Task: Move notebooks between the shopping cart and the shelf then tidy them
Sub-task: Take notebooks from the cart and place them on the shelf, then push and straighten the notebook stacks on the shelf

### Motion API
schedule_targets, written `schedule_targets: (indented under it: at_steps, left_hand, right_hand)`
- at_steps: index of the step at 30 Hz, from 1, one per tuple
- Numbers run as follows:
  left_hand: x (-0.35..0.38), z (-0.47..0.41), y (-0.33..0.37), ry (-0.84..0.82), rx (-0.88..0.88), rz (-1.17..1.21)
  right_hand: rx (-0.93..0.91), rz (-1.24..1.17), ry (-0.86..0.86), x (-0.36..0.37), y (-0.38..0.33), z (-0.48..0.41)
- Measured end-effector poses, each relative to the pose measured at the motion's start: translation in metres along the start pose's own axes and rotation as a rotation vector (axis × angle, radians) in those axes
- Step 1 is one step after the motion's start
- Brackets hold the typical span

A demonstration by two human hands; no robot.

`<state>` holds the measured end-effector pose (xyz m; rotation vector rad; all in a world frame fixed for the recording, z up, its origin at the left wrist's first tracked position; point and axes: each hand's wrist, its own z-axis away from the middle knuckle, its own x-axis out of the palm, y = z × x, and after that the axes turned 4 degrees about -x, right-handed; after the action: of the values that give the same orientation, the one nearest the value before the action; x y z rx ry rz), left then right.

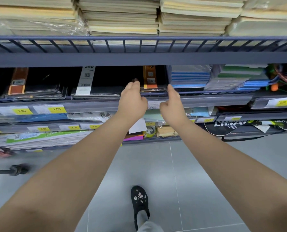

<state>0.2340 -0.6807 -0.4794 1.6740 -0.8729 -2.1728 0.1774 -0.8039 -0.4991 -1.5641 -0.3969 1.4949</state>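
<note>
Both hands, left hand [133, 99] and right hand [171, 104], pinch the black, plastic-wrapped orange-banded notebook [153, 81] beside one labelled "25K" [96, 81].

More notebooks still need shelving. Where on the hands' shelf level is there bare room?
None shows. Black notebook stacks fill the left and the middle, blue-striped stacks the right. The only gap is overhead, between the stacks and the upper shelf. Both hands, left hand and right hand, work the middle stack.
</note>
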Motion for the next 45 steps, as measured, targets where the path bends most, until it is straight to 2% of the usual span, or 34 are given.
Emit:
schedule_targets:
  at_steps: [2, 5, 10, 14, 17, 19, 24, 27, 31, 35, 37, 42, 45]
  left_hand:
    - [0.001, -0.005, 0.009, -0.086, -0.102, 0.041]
    - [0.002, -0.011, 0.020, -0.139, -0.184, 0.015]
    - [0.004, -0.011, 0.019, -0.117, -0.191, 0.010]
    - [0.003, -0.006, 0.015, -0.162, -0.159, 0.057]
    - [-0.003, 0.014, 0.006, -0.192, -0.032, 0.056]
    - [-0.008, 0.029, -0.008, -0.136, 0.041, 0.026]
    - [-0.023, 0.061, -0.073, 0.185, 0.173, -0.252]
    - [-0.035, 0.067, -0.113, 0.153, 0.088, -0.420]
    - [-0.050, 0.052, -0.144, 0.094, 0.042, -0.536]
    - [-0.052, 0.035, -0.144, 0.048, 0.054, -0.583]
    - [-0.052, 0.028, -0.143, 0.020, 0.072, -0.590]
    - [-0.053, 0.025, -0.149, 0.051, 0.105, -0.498]
    - [-0.054, 0.032, -0.154, 0.031, 0.077, -0.466]
  right_hand:
    - [0.085, -0.154, 0.014, -0.001, -0.003, -0.005]
    - [0.105, -0.164, 0.002, -0.004, -0.005, -0.008]
    - [0.081, -0.143, -0.004, -0.007, 0.001, -0.010]
    - [0.050, -0.083, -0.022, -0.006, -0.001, -0.003]
    - [-0.054, 0.153, 0.110, -0.004, -0.007, 0.012]
    - [-0.162, 0.301, 0.151, 0.004, -0.013, 0.021]
    - [-0.435, 0.461, 0.010, 0.046, -0.030, 0.042]
    - [-0.531, 0.630, -0.070, 0.078, -0.035, 0.052]
    - [-0.512, 0.813, -0.123, 0.112, -0.044, 0.055]
    - [-0.350, 0.868, -0.112, 0.128, -0.056, 0.039]
    - [-0.308, 0.857, -0.081, 0.133, -0.059, 0.032]
    - [-0.343, 0.710, 0.081, 0.135, -0.064, 0.028]
    - [-0.279, 0.636, 0.065, 0.131, -0.073, 0.024]
